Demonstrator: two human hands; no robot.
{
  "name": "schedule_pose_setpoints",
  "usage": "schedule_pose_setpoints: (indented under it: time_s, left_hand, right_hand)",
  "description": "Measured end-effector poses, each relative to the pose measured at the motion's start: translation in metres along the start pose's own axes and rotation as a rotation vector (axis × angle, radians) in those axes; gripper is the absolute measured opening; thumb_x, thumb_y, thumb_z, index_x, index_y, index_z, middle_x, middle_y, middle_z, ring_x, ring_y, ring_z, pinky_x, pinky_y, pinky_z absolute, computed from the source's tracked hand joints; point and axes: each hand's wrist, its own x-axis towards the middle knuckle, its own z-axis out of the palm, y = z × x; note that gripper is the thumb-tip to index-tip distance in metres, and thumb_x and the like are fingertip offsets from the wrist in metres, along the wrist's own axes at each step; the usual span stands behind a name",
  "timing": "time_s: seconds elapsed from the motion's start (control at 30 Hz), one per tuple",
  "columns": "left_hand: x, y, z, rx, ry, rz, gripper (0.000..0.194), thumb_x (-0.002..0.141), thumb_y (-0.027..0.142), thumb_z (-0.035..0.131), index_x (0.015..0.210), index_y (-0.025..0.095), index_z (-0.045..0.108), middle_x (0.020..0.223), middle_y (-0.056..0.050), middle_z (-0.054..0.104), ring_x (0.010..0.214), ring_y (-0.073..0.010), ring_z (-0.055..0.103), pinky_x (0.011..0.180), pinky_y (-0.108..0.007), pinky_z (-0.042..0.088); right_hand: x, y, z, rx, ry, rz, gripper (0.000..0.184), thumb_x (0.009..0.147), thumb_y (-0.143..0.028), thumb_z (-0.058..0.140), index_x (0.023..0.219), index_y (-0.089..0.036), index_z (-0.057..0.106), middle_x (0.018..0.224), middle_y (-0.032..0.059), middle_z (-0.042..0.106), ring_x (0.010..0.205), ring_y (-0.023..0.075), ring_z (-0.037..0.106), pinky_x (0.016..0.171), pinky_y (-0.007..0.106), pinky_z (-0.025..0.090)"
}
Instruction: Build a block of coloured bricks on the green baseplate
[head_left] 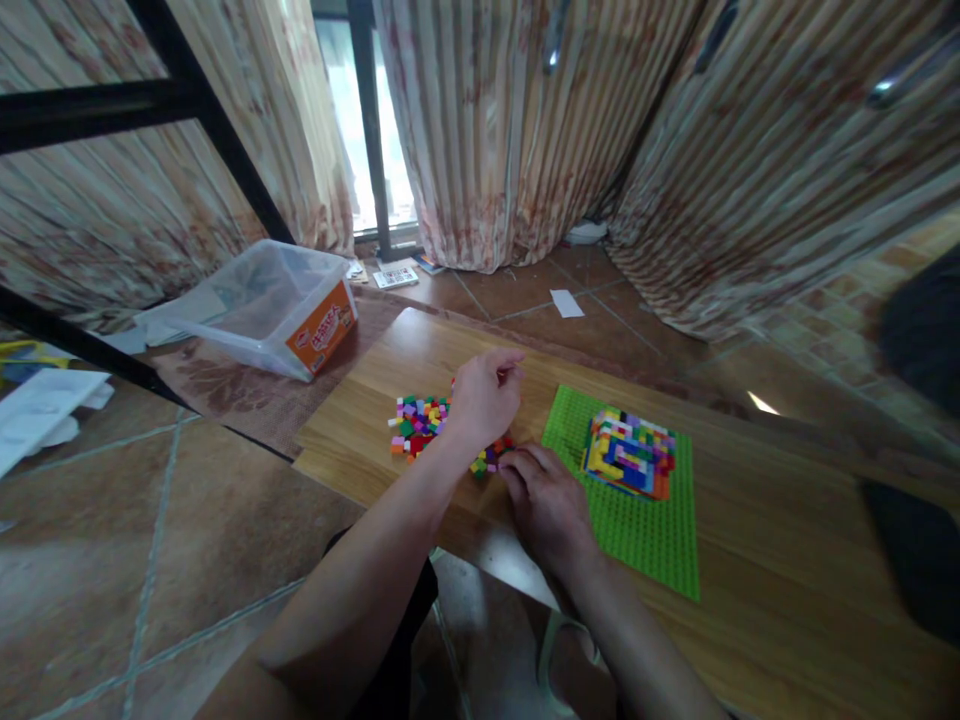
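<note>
My left hand (pixel 486 398) hovers over a pile of small loose toy bricks (pixel 420 415) in many colours, and its forearm covers part of the pile. Its fingers are curled in; whatever they may hold is hidden. Low at the pile's right edge, my right hand (pixel 547 500) has its fingertips drawn together beside several red, green and yellow bricks. Nothing in its grip can be made out. Right of both hands lies a green studded baseplate (pixel 652 545), bearing a layered multicoloured brick build (pixel 630 455).
The wooden table (pixel 765 560) carries a dark flat object (pixel 911 550) at its right end. Beyond the left end, a clear plastic bin (pixel 247 330) with an orange label stands on a rug. A black metal frame (pixel 217 160) rises at the left. Patterned curtains (pixel 510 130) hang behind.
</note>
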Motion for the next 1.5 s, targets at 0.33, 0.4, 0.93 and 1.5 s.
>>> schedule_pose_setpoints:
  time_s: [0.33, 0.4, 0.93, 1.5]
  left_hand:
    - [-0.011, 0.010, 0.008, 0.098, -0.106, 0.030, 0.028, 0.085, 0.010, 0.054, 0.105, 0.016, 0.073, 0.092, -0.006, 0.076, 0.083, -0.0167, 0.070, 0.083, -0.029, 0.055]
    - [-0.013, 0.011, 0.010, 0.096, -0.143, 0.065, 0.027, 0.085, 0.011, 0.053, 0.103, 0.016, 0.073, 0.093, -0.006, 0.076, 0.082, -0.0164, 0.070, 0.080, -0.028, 0.055]
    - [-0.037, 0.025, 0.038, 0.259, -0.451, 0.204, 0.028, 0.087, 0.013, 0.050, 0.102, 0.018, 0.073, 0.098, -0.005, 0.077, 0.083, -0.0179, 0.070, 0.079, -0.028, 0.054]
    - [-0.042, 0.026, 0.040, 0.290, -0.457, 0.221, 0.028, 0.088, 0.016, 0.049, 0.103, 0.020, 0.072, 0.098, -0.005, 0.076, 0.083, -0.0180, 0.070, 0.079, -0.029, 0.054]
  right_hand:
    - [-0.009, 0.016, -0.055, 0.175, 0.288, 0.106, 0.016, 0.094, -0.025, 0.054, 0.098, -0.020, 0.069, 0.093, 0.0037, 0.073, 0.086, 0.0154, 0.068, 0.080, 0.028, 0.052]
    - [-0.012, 0.030, -0.067, 0.131, 0.331, 0.169, 0.018, 0.094, -0.028, 0.055, 0.099, -0.021, 0.070, 0.098, 0.0050, 0.073, 0.092, 0.0175, 0.068, 0.083, 0.031, 0.052]
    - [-0.020, 0.067, -0.072, -0.125, 0.362, 0.232, 0.026, 0.094, -0.035, 0.052, 0.091, -0.020, 0.074, 0.093, 0.0077, 0.072, 0.083, 0.0204, 0.066, 0.075, 0.035, 0.052]
    - [-0.020, 0.066, -0.071, -0.055, 0.398, 0.283, 0.020, 0.089, -0.034, 0.057, 0.096, -0.023, 0.072, 0.089, 0.0055, 0.074, 0.075, 0.0198, 0.068, 0.073, 0.035, 0.054]
